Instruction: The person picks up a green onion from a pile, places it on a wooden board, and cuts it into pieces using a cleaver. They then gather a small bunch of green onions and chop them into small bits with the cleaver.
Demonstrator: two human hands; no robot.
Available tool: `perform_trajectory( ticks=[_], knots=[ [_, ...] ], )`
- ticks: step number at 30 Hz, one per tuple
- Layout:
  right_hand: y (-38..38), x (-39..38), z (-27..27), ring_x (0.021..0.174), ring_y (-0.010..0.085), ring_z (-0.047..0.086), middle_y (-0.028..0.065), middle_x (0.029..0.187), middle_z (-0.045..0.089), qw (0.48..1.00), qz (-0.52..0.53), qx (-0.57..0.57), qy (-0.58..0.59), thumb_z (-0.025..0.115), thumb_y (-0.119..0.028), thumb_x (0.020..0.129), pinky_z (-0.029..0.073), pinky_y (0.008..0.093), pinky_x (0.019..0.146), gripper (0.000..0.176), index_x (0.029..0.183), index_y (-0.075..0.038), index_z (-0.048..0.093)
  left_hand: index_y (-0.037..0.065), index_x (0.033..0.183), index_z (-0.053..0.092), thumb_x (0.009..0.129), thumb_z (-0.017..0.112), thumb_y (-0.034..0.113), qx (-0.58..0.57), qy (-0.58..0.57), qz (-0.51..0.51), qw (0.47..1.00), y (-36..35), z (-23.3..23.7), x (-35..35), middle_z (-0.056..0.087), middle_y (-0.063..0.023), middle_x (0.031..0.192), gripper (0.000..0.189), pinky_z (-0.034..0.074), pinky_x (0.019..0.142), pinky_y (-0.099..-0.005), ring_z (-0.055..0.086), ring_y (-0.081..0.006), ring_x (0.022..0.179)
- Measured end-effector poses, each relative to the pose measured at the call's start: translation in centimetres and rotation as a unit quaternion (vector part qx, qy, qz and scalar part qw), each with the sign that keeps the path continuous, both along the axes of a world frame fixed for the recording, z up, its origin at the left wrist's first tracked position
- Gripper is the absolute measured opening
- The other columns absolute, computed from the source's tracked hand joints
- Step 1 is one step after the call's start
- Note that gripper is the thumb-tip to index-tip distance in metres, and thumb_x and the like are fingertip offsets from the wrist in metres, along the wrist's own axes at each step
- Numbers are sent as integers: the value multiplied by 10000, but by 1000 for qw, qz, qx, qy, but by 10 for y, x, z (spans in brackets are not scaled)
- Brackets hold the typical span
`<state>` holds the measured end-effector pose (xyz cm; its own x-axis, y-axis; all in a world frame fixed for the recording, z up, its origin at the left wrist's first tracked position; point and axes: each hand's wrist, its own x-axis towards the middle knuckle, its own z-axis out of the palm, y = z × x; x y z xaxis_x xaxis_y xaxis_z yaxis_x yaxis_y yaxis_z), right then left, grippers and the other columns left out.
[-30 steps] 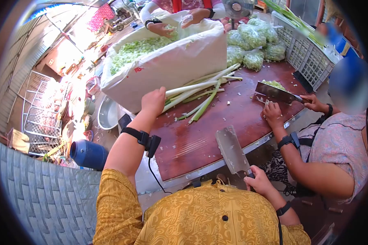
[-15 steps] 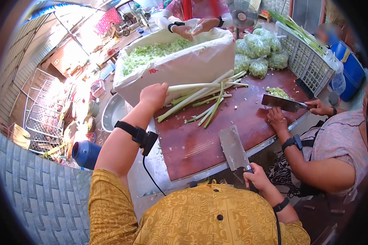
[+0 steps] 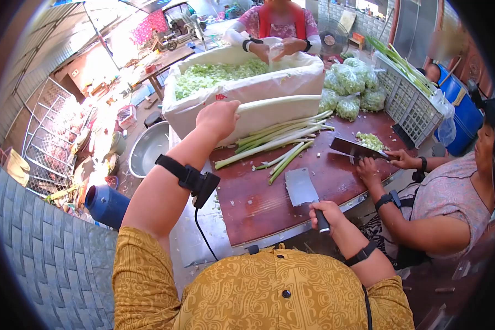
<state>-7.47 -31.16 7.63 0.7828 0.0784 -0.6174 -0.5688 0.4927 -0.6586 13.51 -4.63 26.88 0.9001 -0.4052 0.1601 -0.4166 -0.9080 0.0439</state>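
Note:
My left hand (image 3: 219, 119) is closed around one end of a thick white green onion stalk (image 3: 280, 103), which is raised and overlaps the front of the white-lined bin in this view. Below it, a loose bunch of green onions (image 3: 258, 152) lies across the red-brown board (image 3: 253, 214). My right hand (image 3: 329, 214) grips the dark handle of a cleaver (image 3: 302, 188). The cleaver's broad blade lies over the board's near half, its face turned up.
Chopped green onion fills the lined bin (image 3: 247, 110), where a person handles a plastic bag. At right another person holds a knife (image 3: 357, 148) beside chopped pieces (image 3: 371, 141). Filled bags (image 3: 346, 82) and a grey crate (image 3: 410, 96) stand behind. A metal basin (image 3: 148, 151) is at left.
My left hand has lifted the stalk off the bunch. My right hand has moved the cleaver up and left over the board. The neighbour's knife has shifted left.

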Motion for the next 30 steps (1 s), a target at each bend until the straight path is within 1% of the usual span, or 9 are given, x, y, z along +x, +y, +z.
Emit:
perform_trajectory(
  ticks=[3,7,9,12,14,18,21,26,30],
  knots=[
    [8,28,-3,462,153,537,68,643,558,999,2,28,15,546,-124,887,482,327,406,95,875,-30,535,127,1208,568,879,569,236,-43,-32,-23,998,13,6,-14,657,-157,1018,346,488,830,-449,619,-328,988],
    [11,92,-19,475,157,555,64,644,558,1000,23,11,0,551,-143,881,486,340,410,107,855,-40,538,90,1218,570,858,589,200,-152,-63,-69,984,52,-15,-42,649,-187,1011,377,483,828,-427,617,-357,960],
    [10,125,-18,478,158,561,65,641,560,998,38,-36,-28,553,-149,881,485,336,408,115,850,-39,538,90,1218,571,854,595,191,-195,-44,-67,978,68,-24,-59,646,-193,999,379,484,818,-423,616,-367,945],
    [6,137,-8,475,164,562,69,639,562,993,53,-94,-38,552,-146,882,484,328,403,115,848,-37,539,101,1218,576,850,614,210,-230,1,-37,973,94,-43,-89,645,-196,983,387,484,799,-435,613,-374,926],
    [4,129,-3,462,170,560,74,640,566,993,55,-96,-33,558,-126,880,479,307,396,101,853,-30,541,93,1215,582,841,633,212,-241,-2,-34,970,113,-65,-104,644,-200,975,395,488,783,-426,617,-376,904],
    [-7,93,-2,450,161,550,65,633,561,985,63,-154,-46,576,-115,874,476,287,388,101,863,-26,530,105,1208,597,840,647,235,-222,86,35,971,134,-98,-138,654,-182,966,394,492,784,-427,623,-356,907],
    [-16,63,-1,452,159,547,58,628,552,981,69,-177,-47,578,-125,876,476,292,385,114,879,-26,521,116,1200,608,841,652,253,-203,132,49,969,143,-131,-158,659,-173,976,386,493,789,-429,625,-349,913],
    [-19,5,11,444,143,517,50,631,539,965,46,-254,-53,529,-166,932,430,261,425,140,933,-26,519,89,1192,619,831,673,228,-196,207,53,957,141,-161,-185,661,-183,993,390,499,786,-405,631,-342,906],
    [-20,-31,17,466,138,530,47,665,539,946,29,-304,-105,505,-156,944,439,258,444,138,981,-23,503,138,1220,597,862,628,267,-255,209,22,944,143,-212,-190,648,-164,934,382,494,783,-417,622,-344,878]
  ],
)
